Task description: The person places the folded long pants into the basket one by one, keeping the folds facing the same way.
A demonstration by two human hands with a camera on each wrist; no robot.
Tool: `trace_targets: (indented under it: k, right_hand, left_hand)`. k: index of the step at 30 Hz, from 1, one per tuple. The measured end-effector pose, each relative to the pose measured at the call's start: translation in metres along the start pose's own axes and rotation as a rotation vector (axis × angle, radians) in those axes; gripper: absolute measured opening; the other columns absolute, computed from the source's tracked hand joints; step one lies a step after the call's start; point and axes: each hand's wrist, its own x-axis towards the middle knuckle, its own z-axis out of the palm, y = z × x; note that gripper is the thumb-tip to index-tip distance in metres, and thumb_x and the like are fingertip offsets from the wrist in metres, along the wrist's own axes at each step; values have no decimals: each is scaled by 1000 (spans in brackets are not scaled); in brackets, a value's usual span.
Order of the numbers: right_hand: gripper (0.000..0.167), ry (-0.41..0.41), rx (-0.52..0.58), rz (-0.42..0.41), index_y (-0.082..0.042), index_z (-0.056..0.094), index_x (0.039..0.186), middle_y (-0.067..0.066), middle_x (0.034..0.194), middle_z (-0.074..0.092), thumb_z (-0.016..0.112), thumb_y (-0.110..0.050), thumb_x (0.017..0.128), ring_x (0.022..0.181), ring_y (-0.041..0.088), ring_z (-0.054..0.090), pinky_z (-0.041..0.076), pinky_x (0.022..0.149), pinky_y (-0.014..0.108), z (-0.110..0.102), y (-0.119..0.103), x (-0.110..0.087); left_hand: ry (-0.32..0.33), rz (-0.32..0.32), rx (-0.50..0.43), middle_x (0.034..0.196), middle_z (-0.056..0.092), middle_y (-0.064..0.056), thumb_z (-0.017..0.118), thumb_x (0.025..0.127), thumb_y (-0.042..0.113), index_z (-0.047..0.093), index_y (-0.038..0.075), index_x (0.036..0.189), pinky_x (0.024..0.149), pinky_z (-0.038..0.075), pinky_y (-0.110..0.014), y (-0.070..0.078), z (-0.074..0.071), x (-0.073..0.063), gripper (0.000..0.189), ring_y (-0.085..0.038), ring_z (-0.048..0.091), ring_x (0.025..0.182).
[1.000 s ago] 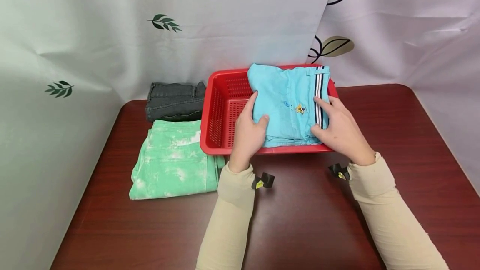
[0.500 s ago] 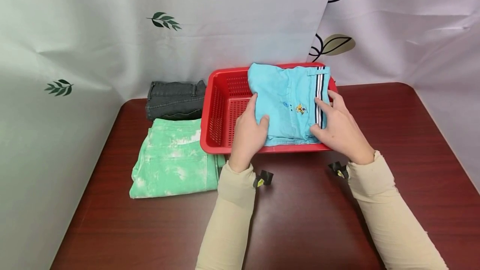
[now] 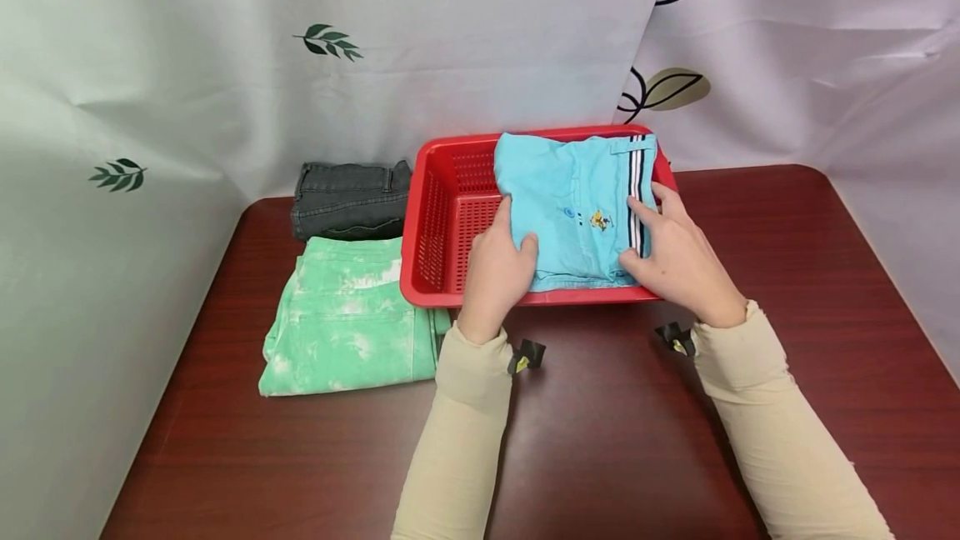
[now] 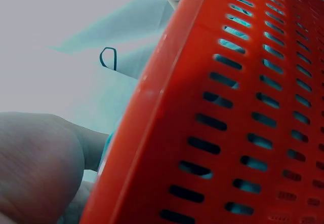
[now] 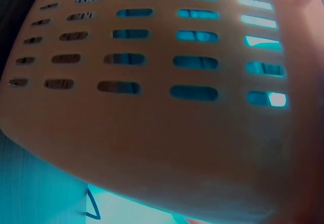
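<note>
Folded light blue pants (image 3: 555,207), with a striped waistband and a small embroidered figure, lie in the right part of a red slotted plastic basket (image 3: 431,298). My left hand (image 3: 498,269) holds their left edge, thumb on top and the lower fingers hidden. On the striped side, my right hand (image 3: 678,252) grips the pants with thumb and index finger on top and other fingers over the right edge. In the left wrist view, the basket's slotted wall (image 4: 202,107) covers most of the picture beside part of the left hand (image 4: 35,163). The right wrist view shows mostly the basket wall (image 5: 152,138).
Folded green-and-white pants (image 3: 345,323) lie left of the basket on the dark red wooden table (image 3: 585,440). Behind them are folded dark grey pants (image 3: 348,198). A pale curtain (image 3: 480,40) with leaf prints hangs close behind the basket.
The blue pants have sunk slightly lower into the basket, and their far edge now sits below the basket's back rim. Both hands have moved down a little with them.
</note>
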Motion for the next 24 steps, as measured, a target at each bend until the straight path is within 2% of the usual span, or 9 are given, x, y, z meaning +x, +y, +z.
trace_targets:
  k: [9, 13, 17, 24]
  right_hand:
    - [80, -3, -2, -8, 8, 39, 149, 27, 157, 23, 72, -11, 79, 132, 43, 33, 49, 90, 66, -1, -1, 0]
    - [78, -6, -1, -7, 9, 40, 149, 27, 157, 23, 70, -10, 80, 133, 44, 32, 47, 93, 66, -1, -1, 0]
    - [77, -13, 1, -1, 9, 39, 149, 27, 158, 22, 70, -9, 81, 134, 44, 31, 48, 92, 66, -1, -3, 0]
    - [75, -12, -9, -6, 9, 39, 149, 27, 158, 22, 68, -7, 82, 132, 44, 33, 51, 88, 63, 0, -4, 0]
  left_hand:
    - [-8, 10, 100, 115, 69, -22, 58, 101, 25, 31, 4, 157, 94, 52, -47, 1, 1, -2, 66, -34, 68, 102]
    - [-5, 3, 121, 122, 67, -20, 59, 101, 25, 31, 4, 158, 89, 53, -47, 1, 3, -2, 67, -34, 68, 102]
    - [-7, -10, 149, 133, 62, -18, 60, 101, 26, 31, 4, 158, 91, 52, -48, 1, 4, -1, 67, -34, 65, 110]
    - [16, 1, 188, 133, 63, -18, 62, 99, 25, 35, 2, 155, 93, 51, -48, 1, 6, -1, 67, -34, 63, 113]
